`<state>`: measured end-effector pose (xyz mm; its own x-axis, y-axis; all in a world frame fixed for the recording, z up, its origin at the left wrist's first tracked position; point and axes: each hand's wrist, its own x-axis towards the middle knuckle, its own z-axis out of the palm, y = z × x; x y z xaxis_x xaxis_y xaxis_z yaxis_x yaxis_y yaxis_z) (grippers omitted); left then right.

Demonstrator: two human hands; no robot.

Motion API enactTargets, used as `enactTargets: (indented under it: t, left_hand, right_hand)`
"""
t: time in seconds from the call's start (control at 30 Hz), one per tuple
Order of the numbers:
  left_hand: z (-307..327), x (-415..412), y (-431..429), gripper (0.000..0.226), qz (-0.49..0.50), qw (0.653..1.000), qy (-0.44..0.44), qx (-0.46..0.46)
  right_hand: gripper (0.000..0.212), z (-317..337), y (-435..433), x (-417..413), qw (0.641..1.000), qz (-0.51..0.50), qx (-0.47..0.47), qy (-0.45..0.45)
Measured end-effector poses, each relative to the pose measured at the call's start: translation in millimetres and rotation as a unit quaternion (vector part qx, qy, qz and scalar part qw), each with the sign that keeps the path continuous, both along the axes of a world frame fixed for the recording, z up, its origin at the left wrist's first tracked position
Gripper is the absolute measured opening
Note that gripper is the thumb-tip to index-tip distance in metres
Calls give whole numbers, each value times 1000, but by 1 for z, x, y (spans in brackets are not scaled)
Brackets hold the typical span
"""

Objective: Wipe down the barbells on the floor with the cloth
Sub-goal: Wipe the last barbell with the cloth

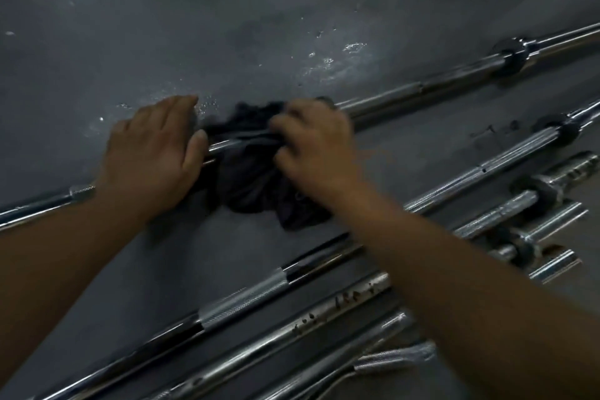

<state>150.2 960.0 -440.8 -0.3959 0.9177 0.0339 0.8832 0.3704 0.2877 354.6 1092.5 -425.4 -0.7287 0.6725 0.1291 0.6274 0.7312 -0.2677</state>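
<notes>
Head view: the long chrome barbell (422,88) lies on the grey floor (227,26), running from the lower left edge to the upper right, with a dark collar (513,57) near its upper right end. It is the farthest bar from the camera and serves here as the reference. The dark cloth (250,178) is bunched over the middle of this barbell, draped across the shaft, with most of its folds spilling onto the floor on the near side. The right hand (315,146) sits on the barbell at the cloth's right edge, its fingers (285,122) curled and clamped on the cloth against the shaft. The left hand (152,153) rests palm down across the barbell just left of the cloth, its fingers (175,107) straight and held together, reaching over the shaft to the floor beyond, thumb alongside the bar. A short bare length of shaft shows between the two hands. On the near side of the barbell, roughly parallel to it, lies a second barbell (243,299) with knurled grip sections, partly hidden under the right forearm. Nearer again lies a rust-spotted bar (324,307). Several short chrome bars (506,208) are grouped on the near side towards the barbell's right end. Pale scuffs mark the floor on the far side.
</notes>
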Motion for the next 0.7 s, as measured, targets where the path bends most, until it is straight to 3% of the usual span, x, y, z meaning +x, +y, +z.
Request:
enactTargets:
  t: [0.13, 0.27, 0.33, 0.43, 0.5, 0.53, 0.6, 0.7]
  left_hand:
    - [-3, 1, 1, 52, 8, 1000, 3, 5]
    - [-1, 1, 2, 53, 4, 1000, 11, -3]
    - [0, 0, 2, 53, 1, 1000, 8, -4]
    - [1, 1, 2, 54, -2, 1000, 5, -10]
    - [2, 2, 2, 55, -2, 1000, 1, -11]
    - [2, 1, 1, 55, -2, 1000, -3, -13]
    - [1, 1, 0, 54, -1, 1000, -2, -16]
    - [-1, 2, 0, 54, -4, 1000, 7, -12]
  right_hand:
    - [42, 1, 112, 76, 974, -227, 26, 1]
    - [39, -19, 60, 25, 899, -427, -32, 90]
    - [37, -18, 5, -15, 917, -379, 1, 127]
    - [53, -8, -73, -20, 992, -122, -39, 22]
    - [54, 0, -63, 7, 998, 40, -42, -32]
    - [51, 3, -39, 22, 998, 52, -33, -34]
    - [44, 8, 28, 51, 996, -84, -4, -4]
    - [54, 18, 105, 71, 918, -378, -80, 84]
